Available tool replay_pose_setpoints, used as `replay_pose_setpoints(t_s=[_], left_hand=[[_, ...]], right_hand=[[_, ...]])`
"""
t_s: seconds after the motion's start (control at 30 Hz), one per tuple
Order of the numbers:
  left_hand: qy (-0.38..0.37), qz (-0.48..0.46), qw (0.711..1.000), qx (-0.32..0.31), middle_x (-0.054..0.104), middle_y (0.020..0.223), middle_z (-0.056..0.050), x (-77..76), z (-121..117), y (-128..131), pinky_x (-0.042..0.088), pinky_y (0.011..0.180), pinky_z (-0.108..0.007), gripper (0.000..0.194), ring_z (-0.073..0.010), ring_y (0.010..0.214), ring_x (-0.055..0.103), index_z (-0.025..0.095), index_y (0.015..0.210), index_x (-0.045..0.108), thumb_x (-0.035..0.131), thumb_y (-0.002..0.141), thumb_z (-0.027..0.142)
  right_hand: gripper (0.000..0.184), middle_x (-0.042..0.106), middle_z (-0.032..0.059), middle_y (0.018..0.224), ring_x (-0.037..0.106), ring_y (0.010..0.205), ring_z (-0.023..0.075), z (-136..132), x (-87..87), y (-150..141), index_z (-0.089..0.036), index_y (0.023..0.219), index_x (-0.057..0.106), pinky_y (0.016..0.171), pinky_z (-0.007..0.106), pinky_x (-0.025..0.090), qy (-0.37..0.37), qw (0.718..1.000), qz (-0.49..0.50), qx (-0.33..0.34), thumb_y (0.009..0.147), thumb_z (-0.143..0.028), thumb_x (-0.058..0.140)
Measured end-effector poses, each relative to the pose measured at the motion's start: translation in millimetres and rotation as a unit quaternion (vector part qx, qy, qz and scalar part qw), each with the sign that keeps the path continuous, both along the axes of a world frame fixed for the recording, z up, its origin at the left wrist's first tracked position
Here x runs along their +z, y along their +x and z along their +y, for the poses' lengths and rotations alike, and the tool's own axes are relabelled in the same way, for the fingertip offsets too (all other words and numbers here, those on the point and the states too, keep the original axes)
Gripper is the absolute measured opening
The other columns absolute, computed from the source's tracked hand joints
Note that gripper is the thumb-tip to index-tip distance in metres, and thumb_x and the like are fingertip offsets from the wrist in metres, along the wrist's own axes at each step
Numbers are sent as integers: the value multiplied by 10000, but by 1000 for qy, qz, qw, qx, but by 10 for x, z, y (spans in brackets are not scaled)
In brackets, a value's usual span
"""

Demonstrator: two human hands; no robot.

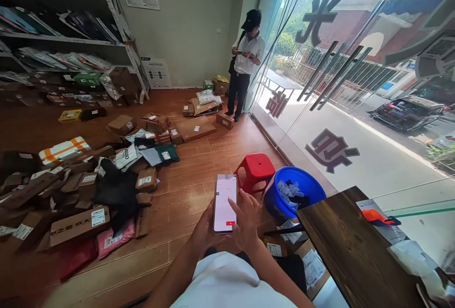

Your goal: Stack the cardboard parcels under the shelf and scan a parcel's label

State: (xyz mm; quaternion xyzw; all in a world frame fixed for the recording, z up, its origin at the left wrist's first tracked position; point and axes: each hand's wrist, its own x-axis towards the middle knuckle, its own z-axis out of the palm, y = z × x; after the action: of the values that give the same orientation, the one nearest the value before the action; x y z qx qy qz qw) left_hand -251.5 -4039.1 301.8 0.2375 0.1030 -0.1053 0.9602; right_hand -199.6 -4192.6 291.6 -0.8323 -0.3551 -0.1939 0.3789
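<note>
Phone (225, 203) above parcel-strewn wooden floor (199, 166)

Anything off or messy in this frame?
Yes. Parcels lie heaped and overlapping on the wooden floor rather than on the shelves, some tilted. The blue bin holds torn wrapping. The left hand holds a phone; the right hand taps it.

Bright daylight pours through the glass door (337, 85) at two o'clock, washing the pavement outside nearly white. The shelves (53, 38) at ten o'clock sit dimmer. Wide-angle distortion bends the edges; the phone screen (225, 203) glares slightly.
</note>
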Motion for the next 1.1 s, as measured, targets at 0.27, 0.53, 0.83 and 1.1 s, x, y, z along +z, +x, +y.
replay_pose_setpoints(t_s=[0.27, 0.53, 0.83, 1.1], left_hand=[[49, -17, 998, 42, 629, 1348, -102, 19, 2, 31, 528, 900, -405, 587, -317, 1157, 625, 265, 1400, 540, 640, 887, 532], [70, 13, 997, 9, 614, 1368, -125, -39, -16, 80, 574, 637, -341, 689, -349, 1099, 656, 273, 1490, 407, 580, 902, 587], [105, 23, 994, 18, 618, 1363, -114, -85, -34, 88, 586, 641, -313, 675, -313, 1065, 677, 296, 1540, 312, 541, 942, 509], [90, 8, 994, 56, 622, 1354, -87, -120, -41, 80, 586, 798, -380, 777, -317, 1126, 638, 278, 1525, 340, 590, 790, 249]], right_hand=[[459, 235, 13, 1600, 265, 1384, 364, 45, 19, 5, -397, 1358, 573, 1099, 602, 264, 17, 1000, 8, 4, 973, -491, 342], [434, 616, 108, 1297, 604, 1128, 263, 137, -6, 76, -225, 1354, 485, 943, 432, 497, 245, 861, 441, 61, 956, -392, 438], [449, 677, 58, 1219, 645, 1049, 230, 112, -130, 112, -227, 1318, 526, 862, 342, 528, 273, 827, 484, 80, 879, -322, 548], [430, 697, 53, 1199, 651, 1042, 231, 109, -54, 114, -206, 1269, 576, 842, 339, 541, 282, 822, 490, 68, 844, -266, 536]])
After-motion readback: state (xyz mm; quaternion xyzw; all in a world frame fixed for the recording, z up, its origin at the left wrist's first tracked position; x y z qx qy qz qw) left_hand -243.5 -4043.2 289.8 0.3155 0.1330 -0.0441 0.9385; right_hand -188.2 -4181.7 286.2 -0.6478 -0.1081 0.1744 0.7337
